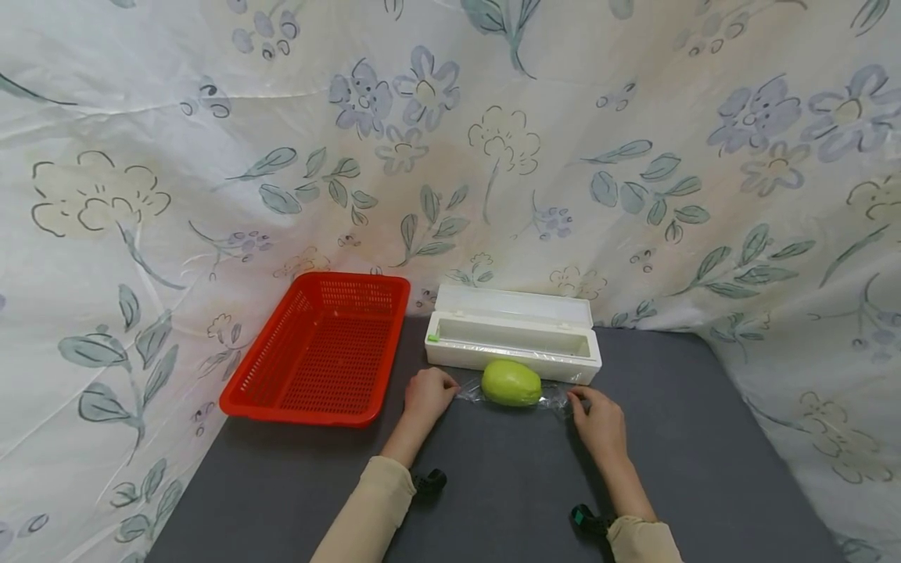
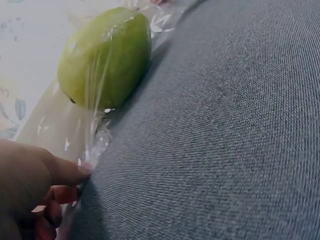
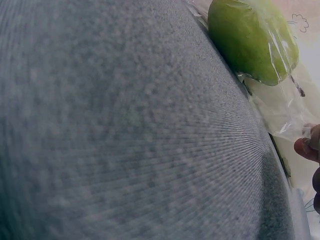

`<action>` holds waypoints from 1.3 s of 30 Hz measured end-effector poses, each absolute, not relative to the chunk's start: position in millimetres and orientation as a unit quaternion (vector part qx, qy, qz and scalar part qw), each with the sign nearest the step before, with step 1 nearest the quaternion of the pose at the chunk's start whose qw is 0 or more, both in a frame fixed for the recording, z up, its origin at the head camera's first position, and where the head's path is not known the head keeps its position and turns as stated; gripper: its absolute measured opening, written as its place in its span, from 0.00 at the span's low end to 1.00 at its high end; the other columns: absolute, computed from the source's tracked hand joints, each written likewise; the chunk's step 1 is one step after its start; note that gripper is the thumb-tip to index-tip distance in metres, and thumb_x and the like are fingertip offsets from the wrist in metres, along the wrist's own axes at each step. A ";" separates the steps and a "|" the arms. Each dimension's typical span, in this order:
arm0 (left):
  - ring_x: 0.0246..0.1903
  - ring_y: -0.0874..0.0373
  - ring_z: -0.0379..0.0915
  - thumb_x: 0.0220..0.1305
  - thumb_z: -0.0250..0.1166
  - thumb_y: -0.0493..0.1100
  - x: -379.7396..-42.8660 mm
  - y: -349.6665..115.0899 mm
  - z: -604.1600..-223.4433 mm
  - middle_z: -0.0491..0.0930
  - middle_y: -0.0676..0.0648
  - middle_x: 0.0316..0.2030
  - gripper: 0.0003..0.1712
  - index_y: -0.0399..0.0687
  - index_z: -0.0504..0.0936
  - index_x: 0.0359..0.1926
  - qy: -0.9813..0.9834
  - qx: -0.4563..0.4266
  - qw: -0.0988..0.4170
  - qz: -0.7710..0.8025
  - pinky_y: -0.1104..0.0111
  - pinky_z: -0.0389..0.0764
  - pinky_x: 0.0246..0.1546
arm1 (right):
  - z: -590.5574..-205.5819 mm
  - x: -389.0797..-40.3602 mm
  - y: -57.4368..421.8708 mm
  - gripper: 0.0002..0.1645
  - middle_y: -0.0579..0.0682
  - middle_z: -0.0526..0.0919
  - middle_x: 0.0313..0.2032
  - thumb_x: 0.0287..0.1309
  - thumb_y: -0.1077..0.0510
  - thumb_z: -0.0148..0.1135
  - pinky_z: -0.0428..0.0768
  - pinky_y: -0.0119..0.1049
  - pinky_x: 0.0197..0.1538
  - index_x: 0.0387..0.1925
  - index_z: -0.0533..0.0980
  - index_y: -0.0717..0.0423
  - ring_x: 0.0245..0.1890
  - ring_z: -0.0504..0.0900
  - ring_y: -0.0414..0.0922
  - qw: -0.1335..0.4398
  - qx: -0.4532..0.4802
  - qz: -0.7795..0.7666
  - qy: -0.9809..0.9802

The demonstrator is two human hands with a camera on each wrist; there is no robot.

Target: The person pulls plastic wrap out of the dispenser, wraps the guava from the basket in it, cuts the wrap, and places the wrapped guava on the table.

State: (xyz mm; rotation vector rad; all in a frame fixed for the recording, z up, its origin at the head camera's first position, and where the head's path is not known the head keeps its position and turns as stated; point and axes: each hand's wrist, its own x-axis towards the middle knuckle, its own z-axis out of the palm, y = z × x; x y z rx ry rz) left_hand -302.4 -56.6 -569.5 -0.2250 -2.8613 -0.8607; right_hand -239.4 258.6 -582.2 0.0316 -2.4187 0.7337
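Note:
A smooth green fruit (image 1: 511,383), shaped like a mango, lies on the dark cloth wrapped in clear plastic wrap (image 1: 554,397). My left hand (image 1: 428,392) pinches the gathered wrap at the fruit's left end. At the opposite end, my right hand (image 1: 600,422) pinches the wrap between thumb and fingertips. Up close in the left wrist view, the film (image 2: 97,142) runs in creases from the fruit (image 2: 107,60) to the thumb. In the right wrist view the film (image 3: 287,115) stretches flatter between the fruit (image 3: 252,40) and the fingertips.
Right behind the fruit stands a long white box (image 1: 450,358) with its lid (image 1: 514,303) raised. A red perforated basket (image 1: 299,417) is at the left. Dark grey cloth (image 1: 507,485) covers the table, and a flowered curtain (image 1: 450,195) hangs behind.

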 end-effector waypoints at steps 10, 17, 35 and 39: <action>0.42 0.43 0.86 0.66 0.71 0.41 -290.9 -54.6 -560.4 0.89 0.48 0.44 0.12 0.58 0.95 0.48 -0.973 -0.096 0.023 -0.209 0.47 0.85 0.38 | -583.8 -240.3 259.9 0.06 0.59 0.92 0.35 0.61 0.63 0.77 0.85 0.59 0.38 0.40 0.91 0.59 0.32 0.90 0.59 0.249 -0.009 0.291 -0.924; 0.29 0.50 0.79 0.66 0.64 0.37 -283.0 -58.0 -568.5 0.84 0.47 0.40 0.17 0.50 0.93 0.52 -0.957 -0.122 0.071 -0.253 0.59 0.77 0.25 | -587.9 -238.5 260.2 0.05 0.59 0.92 0.35 0.63 0.62 0.76 0.84 0.60 0.40 0.40 0.91 0.59 0.34 0.90 0.60 0.248 -0.016 0.291 -0.924; 0.50 0.56 0.85 0.57 0.81 0.61 -299.5 -35.1 -557.3 0.62 0.55 0.81 0.58 0.60 0.61 0.83 -0.908 -0.336 0.076 -0.240 0.59 0.85 0.48 | -587.2 -240.8 262.4 0.04 0.58 0.92 0.33 0.61 0.62 0.78 0.84 0.61 0.39 0.37 0.91 0.58 0.33 0.90 0.61 0.286 -0.005 0.288 -0.914; 0.59 0.54 0.82 0.55 0.83 0.60 -303.8 -31.7 -560.2 0.63 0.56 0.80 0.59 0.60 0.63 0.83 -0.906 -0.340 0.069 -0.241 0.57 0.84 0.54 | -589.3 -240.3 262.4 0.04 0.58 0.92 0.33 0.60 0.62 0.78 0.84 0.61 0.38 0.37 0.91 0.59 0.33 0.90 0.61 0.288 -0.005 0.287 -0.914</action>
